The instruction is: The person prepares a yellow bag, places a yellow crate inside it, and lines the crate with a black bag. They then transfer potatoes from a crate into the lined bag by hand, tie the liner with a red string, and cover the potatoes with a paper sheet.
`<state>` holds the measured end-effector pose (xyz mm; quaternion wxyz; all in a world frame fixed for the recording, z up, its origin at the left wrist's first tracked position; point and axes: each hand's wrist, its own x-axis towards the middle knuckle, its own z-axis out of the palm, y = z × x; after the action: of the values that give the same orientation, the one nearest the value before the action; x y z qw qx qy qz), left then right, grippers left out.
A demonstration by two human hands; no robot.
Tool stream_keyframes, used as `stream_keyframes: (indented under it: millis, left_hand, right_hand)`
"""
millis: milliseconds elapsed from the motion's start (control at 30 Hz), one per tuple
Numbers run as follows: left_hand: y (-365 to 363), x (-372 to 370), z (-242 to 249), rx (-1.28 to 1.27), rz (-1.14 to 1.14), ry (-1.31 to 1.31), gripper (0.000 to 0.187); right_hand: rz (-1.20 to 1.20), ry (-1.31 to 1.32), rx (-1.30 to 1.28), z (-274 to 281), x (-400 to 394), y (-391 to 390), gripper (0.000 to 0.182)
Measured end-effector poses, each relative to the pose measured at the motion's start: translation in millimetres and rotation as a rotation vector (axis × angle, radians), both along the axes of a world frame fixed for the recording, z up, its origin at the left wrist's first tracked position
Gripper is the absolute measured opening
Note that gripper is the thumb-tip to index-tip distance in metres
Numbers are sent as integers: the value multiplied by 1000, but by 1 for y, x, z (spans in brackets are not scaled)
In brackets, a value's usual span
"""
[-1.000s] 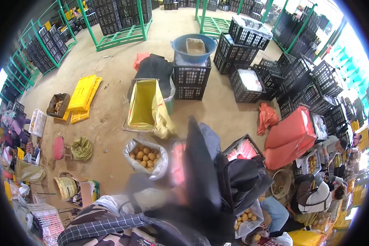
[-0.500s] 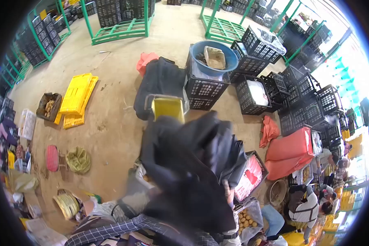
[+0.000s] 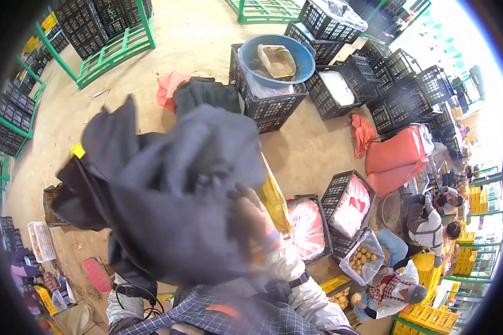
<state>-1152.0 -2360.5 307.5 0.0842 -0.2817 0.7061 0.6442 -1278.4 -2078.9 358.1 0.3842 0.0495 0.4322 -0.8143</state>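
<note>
A large black cloth, bunched and blurred by motion, is spread out in front of my body. My right hand grips its right side, fingers partly sunk in the folds and smeared. My left hand is hidden behind the cloth; only a pale sleeve shows below it on that side. Just right of the cloth, by my right hand, a yellow surface slants downward, partly covered. More dark fabric lies on the floor beyond, beside a pink-red cloth.
Ahead, a blue basin rests on stacked black crates. To the right are lined crates of pink-covered goods and a crate of potatoes. Several co-workers sit at far right. Green racks stand at upper left.
The black cloth has swung left and farther out from my body, spreading wider. My right hand has come into clearer view at its right side. The view has turned rightward.
</note>
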Motion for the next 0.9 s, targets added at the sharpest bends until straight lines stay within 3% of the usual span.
stream_keyframes:
  millis: [133, 233, 267, 367, 467, 567, 667, 800, 900]
  left_hand:
    - [-82, 39, 25, -176, 171, -40, 78]
    - [-146, 38, 42, -344, 267, -42, 80]
    - [-168, 25, 45, -407, 282, -32, 80]
    - [-225, -47, 45, -598, 289, 17, 82]
    - [-259, -152, 21, -770, 255, 51, 83]
    - [-264, -274, -41, -897, 206, 17, 85]
    - [-226, -373, -143, -935, 116, -107, 86]
    - [-109, -416, -305, -829, -178, -302, 89]
    - [-35, -422, -349, -833, -279, -326, 89]
  right_hand:
    - [191, 263, 430, -45, -7, 8, 47]
    - [120, 199, 549, -60, 8, 41, 47]
    - [87, 183, 609, -70, 17, 56, 47]
    - [215, 612, 1218, -95, 43, 101, 42]
    - [388, 614, 1449, -85, 55, 124, 44]
    - [210, 546, 1439, -103, 71, 131, 50]
    - [86, 789, 1608, -136, 81, 128, 55]
    - [228, 704, 1765, -159, 80, 110, 69]
    - [221, 748, 1803, -188, 90, 104, 74]
